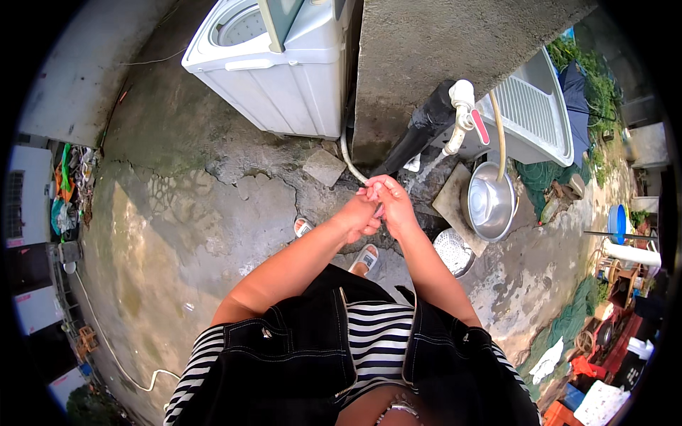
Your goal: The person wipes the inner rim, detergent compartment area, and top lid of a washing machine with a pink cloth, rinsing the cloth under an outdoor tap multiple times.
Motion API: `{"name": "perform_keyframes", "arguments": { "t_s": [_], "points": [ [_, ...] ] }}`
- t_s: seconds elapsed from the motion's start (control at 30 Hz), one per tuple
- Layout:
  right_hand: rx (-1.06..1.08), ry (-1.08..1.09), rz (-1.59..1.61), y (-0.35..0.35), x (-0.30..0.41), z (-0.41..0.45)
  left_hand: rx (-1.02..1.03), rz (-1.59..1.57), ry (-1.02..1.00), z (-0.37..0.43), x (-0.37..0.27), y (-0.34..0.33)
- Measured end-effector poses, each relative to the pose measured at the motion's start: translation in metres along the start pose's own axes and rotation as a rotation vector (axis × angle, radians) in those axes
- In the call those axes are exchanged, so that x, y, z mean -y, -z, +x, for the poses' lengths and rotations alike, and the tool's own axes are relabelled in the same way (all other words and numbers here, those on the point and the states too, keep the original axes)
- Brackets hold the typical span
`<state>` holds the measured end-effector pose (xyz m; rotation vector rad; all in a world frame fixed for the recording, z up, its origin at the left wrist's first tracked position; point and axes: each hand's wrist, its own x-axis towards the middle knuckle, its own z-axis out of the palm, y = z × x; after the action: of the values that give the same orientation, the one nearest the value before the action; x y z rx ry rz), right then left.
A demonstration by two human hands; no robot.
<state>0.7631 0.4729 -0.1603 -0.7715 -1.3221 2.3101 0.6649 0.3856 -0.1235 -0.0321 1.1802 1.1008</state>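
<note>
My left hand (359, 217) and my right hand (395, 202) meet in front of me, fingers curled in against each other. A small greyish-pink patch shows between them; whether it is a held thing or part of a finger cannot be made out. Just right of and beyond the hands, water (428, 173) runs from a white tap (457, 136) with a red lever. The stream falls past my hands onto the wet ground. A pale hose (349, 160) comes down from the washing machine side and passes out of sight behind my fingers.
A white washing machine (298, 96) with its lid raised stands ahead left, beside a concrete block (421, 48). To the right are a washboard sink (533, 106), a steel pot (490, 202) on a stone slab (453, 191), and a perforated metal basin (453, 253). The concrete floor is cracked.
</note>
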Motion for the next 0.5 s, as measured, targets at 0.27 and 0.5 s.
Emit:
{"name": "perform_keyframes", "arguments": {
  "t_s": [0.27, 0.5],
  "points": [
    [-0.411, -0.110, 0.325, -0.101, -0.031, 0.072, -0.388, 1.184, -0.604, 0.003, -0.005, 0.086],
    [-0.223, -0.254, 0.220, -0.209, -0.031, 0.136, -0.582, 1.129, -0.552, -0.037, -0.068, 0.185]
  ]
}}
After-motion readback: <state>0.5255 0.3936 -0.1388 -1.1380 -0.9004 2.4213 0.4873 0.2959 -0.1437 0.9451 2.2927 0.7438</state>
